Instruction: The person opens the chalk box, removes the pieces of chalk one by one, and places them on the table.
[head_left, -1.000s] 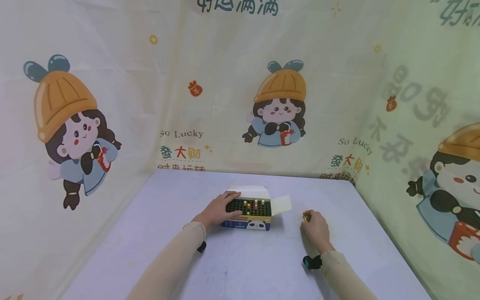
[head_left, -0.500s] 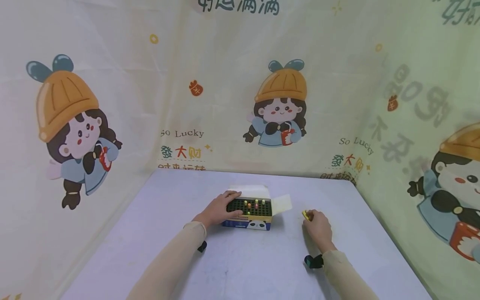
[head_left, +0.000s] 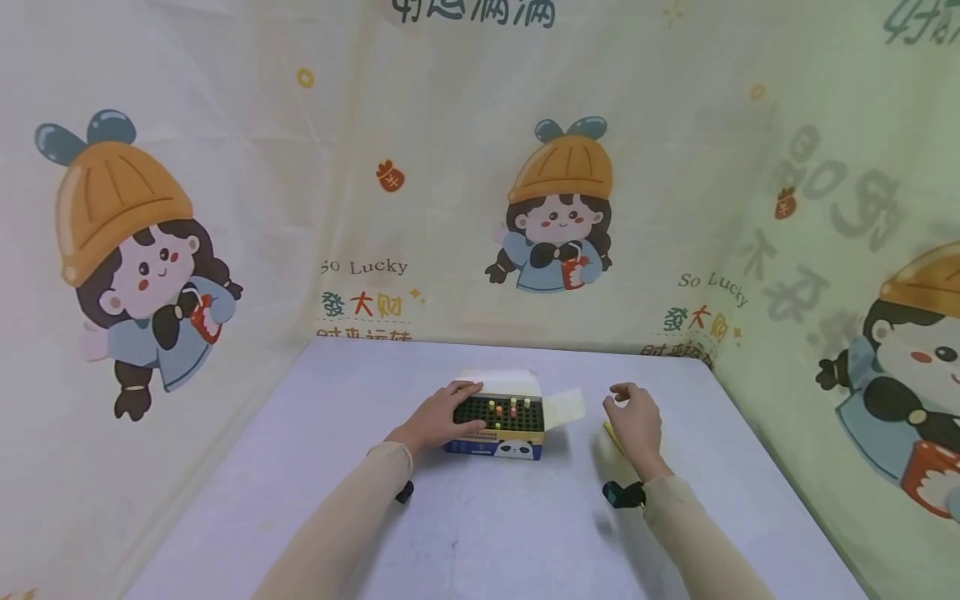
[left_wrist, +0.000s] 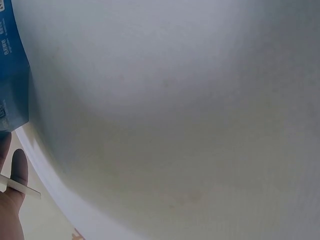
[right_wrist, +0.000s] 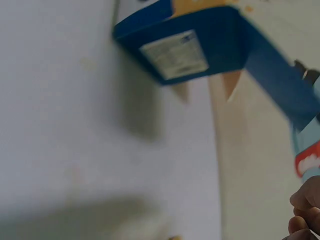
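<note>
- A small blue box [head_left: 495, 433] is seen in the middle of the pale bench [head_left: 487, 533], with a black grid of holes on top.
- A few little colored pegs [head_left: 512, 407] are stuck in the grid: yellow, orange, pink and green ones.
- The box's lid flaps are folded open at the back and to the right side.
- The left hand [head_left: 442, 417] is laid on the left end of the box, with fingers stretched over the grid and the thumb against the front side. The box is held steady by it, not squeezed.
- The right hand [head_left: 636, 421] is lifted a little above the bench, to the right of the box and apart from it. Its fingers are loosely bent and nothing is held in them.
- A small yellow piece [head_left: 611, 435] is lying on the bench just under the right hand, at its left edge. It is not touched by the fingers.
- In the right wrist view, the blue side of the box [right_wrist: 200, 40] is shown with a white label, and the picture is blurred.
- In the left wrist view, mostly bare bench [left_wrist: 175, 110] is shown, with a blue box edge at the left.
- Cloth walls with a cartoon girl [head_left: 558, 208] in an orange hat are hung around the bench.
</note>
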